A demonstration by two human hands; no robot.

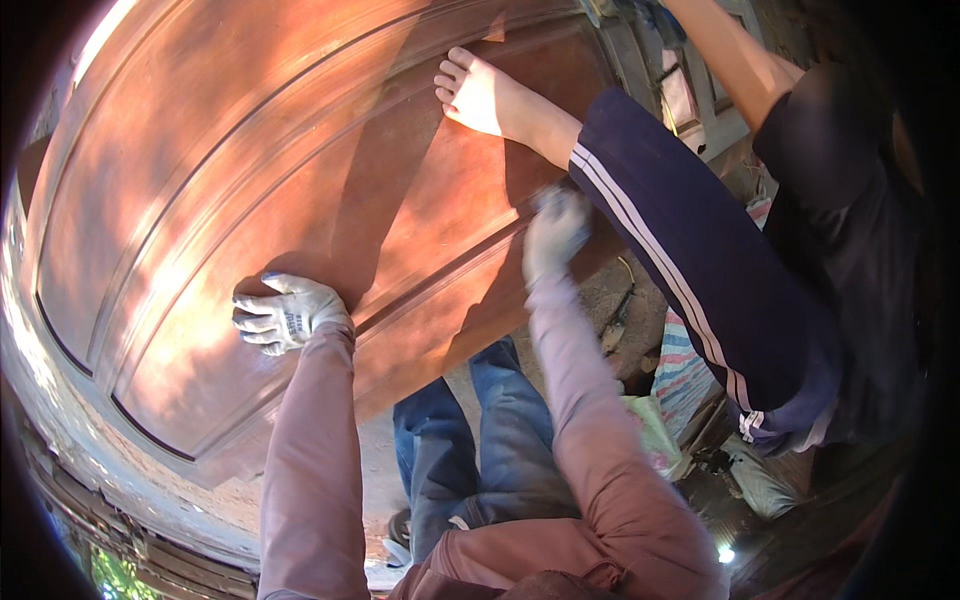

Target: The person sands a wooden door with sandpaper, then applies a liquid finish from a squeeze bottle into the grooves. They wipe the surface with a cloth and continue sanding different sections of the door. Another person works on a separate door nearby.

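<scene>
A large reddish-brown wooden door (420, 230) with grooved, framed panels lies in front of me. My left hand (290, 315), in a white work glove with blue fingertips, rests flat on it with the fingers spread. Farther right, my right hand (556, 232), also gloved, is at the door's surface beside a long groove near its right end. Motion smears its fingers, and I cannot make out whether it holds anything. Another person's bare foot (490, 100) is planted on the door beyond my right hand.
The other person's leg in dark striped trousers (670, 230) stands close to my right hand. A striped woven sack (683, 365) and a pale green bag (655, 435) lie on the ground at right. More panelled wood (715, 125) stands at the far right.
</scene>
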